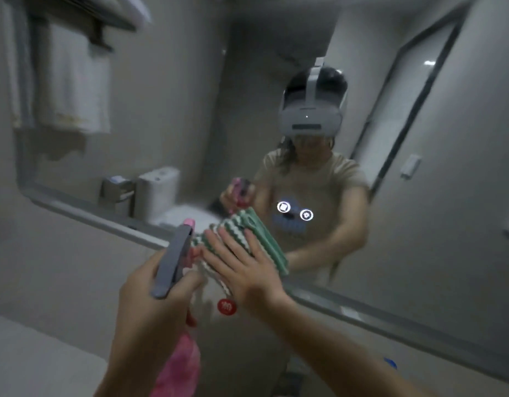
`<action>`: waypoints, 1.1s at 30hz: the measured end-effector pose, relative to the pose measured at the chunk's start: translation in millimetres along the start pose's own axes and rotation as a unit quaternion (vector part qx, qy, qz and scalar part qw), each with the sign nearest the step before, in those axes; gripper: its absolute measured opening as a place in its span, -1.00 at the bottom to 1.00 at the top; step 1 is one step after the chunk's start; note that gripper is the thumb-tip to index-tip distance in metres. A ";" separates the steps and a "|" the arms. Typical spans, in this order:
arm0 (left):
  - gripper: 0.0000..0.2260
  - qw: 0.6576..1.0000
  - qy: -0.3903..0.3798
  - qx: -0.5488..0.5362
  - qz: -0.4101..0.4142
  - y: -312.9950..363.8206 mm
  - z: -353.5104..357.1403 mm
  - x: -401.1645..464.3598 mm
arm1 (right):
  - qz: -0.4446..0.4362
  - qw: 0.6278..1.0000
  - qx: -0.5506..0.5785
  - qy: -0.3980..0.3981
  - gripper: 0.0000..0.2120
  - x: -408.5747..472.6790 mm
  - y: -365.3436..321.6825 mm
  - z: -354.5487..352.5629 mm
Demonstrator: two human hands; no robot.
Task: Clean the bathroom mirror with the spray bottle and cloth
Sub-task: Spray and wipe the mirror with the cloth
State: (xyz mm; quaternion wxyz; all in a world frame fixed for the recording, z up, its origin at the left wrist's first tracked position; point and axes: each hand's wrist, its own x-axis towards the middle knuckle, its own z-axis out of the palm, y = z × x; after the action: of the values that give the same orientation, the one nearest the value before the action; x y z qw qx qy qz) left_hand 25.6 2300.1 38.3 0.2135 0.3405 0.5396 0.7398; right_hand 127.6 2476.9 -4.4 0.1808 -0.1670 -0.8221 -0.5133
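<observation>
**Cloth pressed to the mirror's lower edge, spray bottle held alongside**

Nearest the camera, the left hand (150, 285) grips the spray bottle (173, 262), fingers curled round its neck beneath the grey trigger head; the pink body hangs below the fist and the pink nozzle tip points up toward the glass. Just to its right, the right hand (244, 265) lies flat, fingers straight and slightly spread, pressing the green-and-white striped cloth (256, 233) against the mirror (161, 110). The cloth sits at the mirror's bottom edge, partly overlapping the grey frame (362, 310), with a red round tag (227, 306) hanging beneath it. The picture is blurred, so the cloth's folds are hard to read.

Farther off, the glass reflects the person in a beige shirt wearing a white headset (312, 116), white towels (76, 90) on a dark rack, a white toilet tank (157, 193) and a dark-framed door (413, 90).
</observation>
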 end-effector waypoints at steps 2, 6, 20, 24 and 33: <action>-0.94 0.999 -0.001 0.027 0.026 6.0 -20.7 14.7 | -0.075 0.996 -0.040 -0.037 -0.41 37.0 10.9 -9.2; -0.94 0.995 0.009 0.078 0.059 10.9 -59.7 48.9 | -0.174 0.979 -0.079 -0.078 -0.49 92.2 40.3 -24.3; -0.81 0.995 -0.098 -0.031 0.009 84.0 -22.3 86.5 | -0.175 0.978 -0.111 -0.011 -0.52 120.9 159.3 -79.9; -0.82 0.987 -0.155 -0.040 -0.002 111.8 12.3 79.2 | -0.140 0.983 -0.116 0.007 -0.52 79.3 208.4 -94.3; -0.81 0.964 -0.250 -0.085 0.044 184.2 107.6 40.5 | -0.026 0.986 -0.159 0.038 -0.56 -45.3 305.6 -122.6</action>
State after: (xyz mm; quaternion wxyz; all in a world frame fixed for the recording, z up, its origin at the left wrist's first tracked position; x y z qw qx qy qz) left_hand 86.7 2338.0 243.2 0.3372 0.5186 0.3891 0.6826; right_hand 323.4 2489.4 263.9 0.1702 -0.1526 -0.7268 -0.6477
